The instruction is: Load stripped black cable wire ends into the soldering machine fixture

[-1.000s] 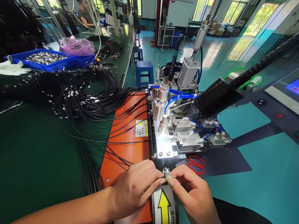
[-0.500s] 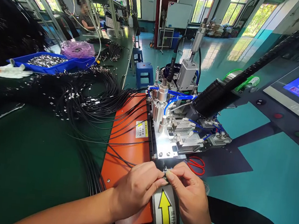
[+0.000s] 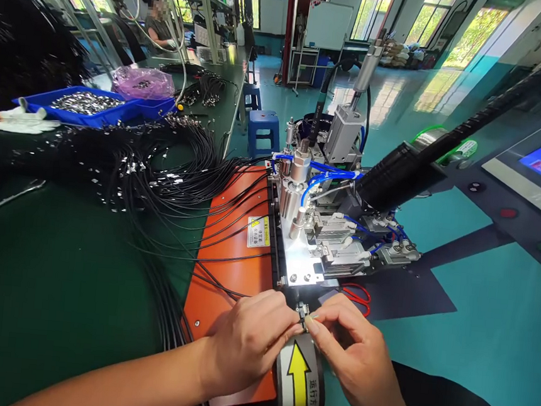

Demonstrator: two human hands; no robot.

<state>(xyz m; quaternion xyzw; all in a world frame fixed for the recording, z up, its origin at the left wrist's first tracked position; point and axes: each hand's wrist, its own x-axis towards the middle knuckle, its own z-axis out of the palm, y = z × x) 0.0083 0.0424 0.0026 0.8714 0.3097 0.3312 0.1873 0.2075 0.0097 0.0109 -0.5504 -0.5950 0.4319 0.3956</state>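
Note:
My left hand [image 3: 261, 338] is closed in a pinch at the small metal fixture [image 3: 302, 310] on the machine's front end. Its fingers hide most of what they grip; a small dark piece shows at the tips. From the right, my right hand [image 3: 353, 343] pinches thumb and forefinger together against the same spot, the held part too small to name. Both sets of fingertips nearly touch. Directly below them curves a grey-and-white guard with a yellow arrow [image 3: 299, 379]. Black cables [image 3: 218, 282] run across the orange base plate [image 3: 232, 263] towards my left hand.
The pneumatic machine [image 3: 316, 219] with blue hoses stands just ahead. Red-handled scissors [image 3: 359, 296] lie beside it. Bundled cables [image 3: 173, 175], a blue tray [image 3: 83, 123] of metal parts and a white glove [image 3: 19, 119] rest on the green table. A person [image 3: 158, 26] sits at the back left.
My right hand has shifted slightly right and down, so more of the metal fixture shows between the hands. The left hand stays pinched nearly in place. The view has shifted slightly.

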